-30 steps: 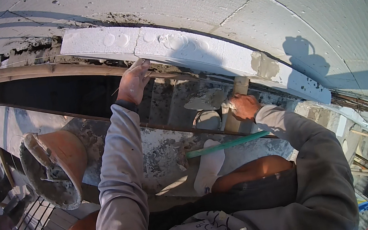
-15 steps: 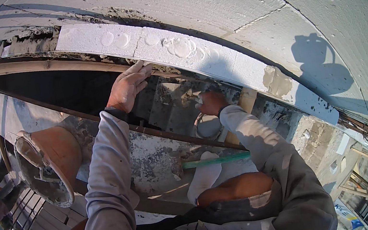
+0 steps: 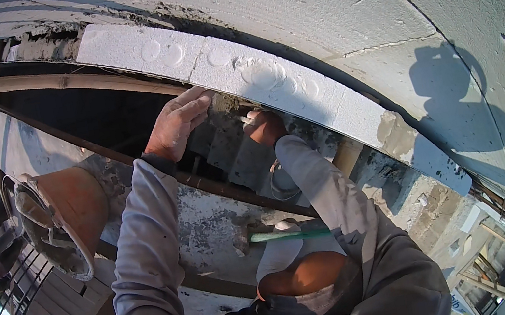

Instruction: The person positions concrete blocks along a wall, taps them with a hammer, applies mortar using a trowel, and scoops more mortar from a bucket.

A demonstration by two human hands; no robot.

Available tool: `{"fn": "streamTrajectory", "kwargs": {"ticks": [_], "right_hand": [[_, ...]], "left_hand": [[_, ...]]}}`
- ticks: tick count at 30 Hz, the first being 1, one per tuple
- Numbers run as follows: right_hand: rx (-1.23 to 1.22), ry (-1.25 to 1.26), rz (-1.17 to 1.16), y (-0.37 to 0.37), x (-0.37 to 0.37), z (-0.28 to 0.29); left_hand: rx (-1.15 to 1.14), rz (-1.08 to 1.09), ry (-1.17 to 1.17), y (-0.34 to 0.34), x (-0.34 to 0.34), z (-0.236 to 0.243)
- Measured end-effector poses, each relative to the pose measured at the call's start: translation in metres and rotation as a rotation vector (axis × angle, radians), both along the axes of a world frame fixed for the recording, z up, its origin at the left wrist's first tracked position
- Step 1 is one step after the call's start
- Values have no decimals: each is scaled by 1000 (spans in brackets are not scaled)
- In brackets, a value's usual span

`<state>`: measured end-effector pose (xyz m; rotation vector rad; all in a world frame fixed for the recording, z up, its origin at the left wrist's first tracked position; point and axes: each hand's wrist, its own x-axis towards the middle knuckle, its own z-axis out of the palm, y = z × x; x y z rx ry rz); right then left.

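A long row of white lightweight blocks [image 3: 182,56] runs along the wall, with round marks on its sunlit face. My left hand [image 3: 177,123] is open, its fingers stretched together with the tips at the row's lower edge. Wet grey mortar [image 3: 225,103] clings below the blocks, just right of these fingertips. My right hand [image 3: 265,127] is closed round a pale handle, apparently a trowel's; its blade is hidden under the blocks' edge. Beneath the right forearm, a round pail-like vessel [image 3: 283,181] is partly covered.
An orange bucket [image 3: 77,210] holding mortar and a tool stands at left on a stained board [image 3: 202,216]. A bamboo pole [image 3: 66,80] crosses behind a dark gap. A green strip [image 3: 289,235] lies by my leg. A grey block wall [image 3: 334,4] rises beyond.
My right hand has moved left and up toward the blocks' lower edge, closer to my left hand. The left hand stays at the edge. The view has shifted slightly.
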<state>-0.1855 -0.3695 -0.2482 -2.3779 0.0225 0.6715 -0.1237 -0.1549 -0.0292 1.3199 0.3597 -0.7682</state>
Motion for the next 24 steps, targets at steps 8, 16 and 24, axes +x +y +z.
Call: {"fn": "streamTrajectory", "kwargs": {"ticks": [8, 16, 24], "right_hand": [[-25, -161, -76, 11, -18, 8], [23, -86, -95, -3, -16, 30], [-3, -36, -44, -25, -16, 52]], "left_hand": [[-39, 90, 9, -4, -4, -1], [-38, 133, 31, -20, -3, 5], [-22, 255, 119, -25, 8, -4]]}}
